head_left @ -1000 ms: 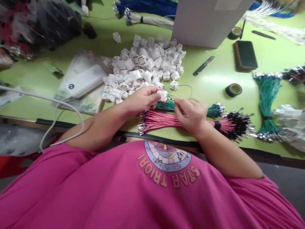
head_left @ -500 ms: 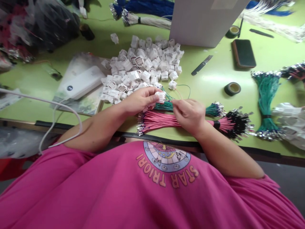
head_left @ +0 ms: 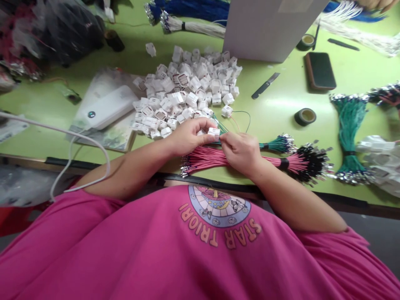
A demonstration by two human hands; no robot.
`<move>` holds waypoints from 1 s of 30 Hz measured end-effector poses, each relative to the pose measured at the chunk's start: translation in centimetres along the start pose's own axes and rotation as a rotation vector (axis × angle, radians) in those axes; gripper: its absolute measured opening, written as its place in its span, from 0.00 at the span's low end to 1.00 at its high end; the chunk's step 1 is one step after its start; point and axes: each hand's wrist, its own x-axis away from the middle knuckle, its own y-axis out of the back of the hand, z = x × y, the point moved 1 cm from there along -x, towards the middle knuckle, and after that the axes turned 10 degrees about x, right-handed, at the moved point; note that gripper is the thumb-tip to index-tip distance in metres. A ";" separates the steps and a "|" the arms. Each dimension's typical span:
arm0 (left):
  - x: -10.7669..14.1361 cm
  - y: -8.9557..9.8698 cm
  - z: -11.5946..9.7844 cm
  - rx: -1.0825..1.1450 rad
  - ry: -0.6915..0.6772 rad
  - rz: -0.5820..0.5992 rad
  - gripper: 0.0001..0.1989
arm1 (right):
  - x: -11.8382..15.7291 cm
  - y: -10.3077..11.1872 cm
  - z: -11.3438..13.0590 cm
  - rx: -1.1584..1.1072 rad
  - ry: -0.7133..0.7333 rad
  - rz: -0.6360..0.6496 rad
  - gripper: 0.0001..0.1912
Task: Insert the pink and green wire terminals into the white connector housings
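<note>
A white plastic connector housing (head_left: 214,133) is pinched between the thumb and fingers of my left hand (head_left: 192,134). My right hand (head_left: 240,152) is closed in a pinch right at the housing's right side; what its fingertips hold is hidden. Under both hands lies a bundle of pink wires (head_left: 206,160) with metal terminals at its left end. A bundle of green wires (head_left: 278,144) runs behind it, partly covered by my hands. Just beyond, another white housing (head_left: 226,111) has a thin green wire and a pale orange one coming out of it.
A heap of white housings (head_left: 187,87) spreads behind my left hand. A knife (head_left: 265,86), a tape roll (head_left: 305,116) and a phone (head_left: 320,71) lie to the right. A grey box (head_left: 265,31) stands at the back. Another person's hand (head_left: 379,4) shows at top right.
My right hand has moved left, up against the housing. My left hand has lowered the housing slightly towards me. Another person's hand has come into view at the top right.
</note>
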 end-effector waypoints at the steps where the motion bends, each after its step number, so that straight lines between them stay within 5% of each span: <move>1: 0.0 0.0 0.1 -0.018 -0.009 -0.011 0.24 | -0.1 0.0 -0.1 -0.033 -0.022 0.009 0.15; 7: -0.6 0.6 0.1 -0.165 -0.081 -0.120 0.22 | -1.5 1.1 -1.5 -0.300 -0.207 0.026 0.08; 10: -0.5 1.1 0.1 -0.383 -0.095 -0.088 0.18 | -2.1 2.2 -4.4 -0.257 -0.449 -0.172 0.06; 12: -0.3 1.2 0.2 -0.577 -0.112 0.041 0.17 | -2.3 3.0 -6.9 -0.068 -0.616 -0.267 0.06; 17: 0.0 0.8 0.1 -0.879 -0.105 0.274 0.14 | -2.5 4.3 -9.9 0.376 -0.771 0.115 0.06; 21: 0.4 0.5 -0.7 -0.843 -0.079 0.302 0.14 | -2.8 3.8 -6.0 0.306 -0.555 -0.019 0.11; 24: 0.5 0.5 -1.1 -0.773 -0.072 0.294 0.11 | -3.1 2.0 -2.3 0.117 -0.225 0.200 0.11; 27: 0.4 1.2 -1.3 -0.553 -0.046 0.059 0.09 | -3.2 0.5 -1.2 0.151 -0.196 0.373 0.14; 30: 0.0 2.2 -1.3 -0.229 -0.014 -0.182 0.12 | -3.3 0.5 -2.1 0.068 -0.315 0.282 0.15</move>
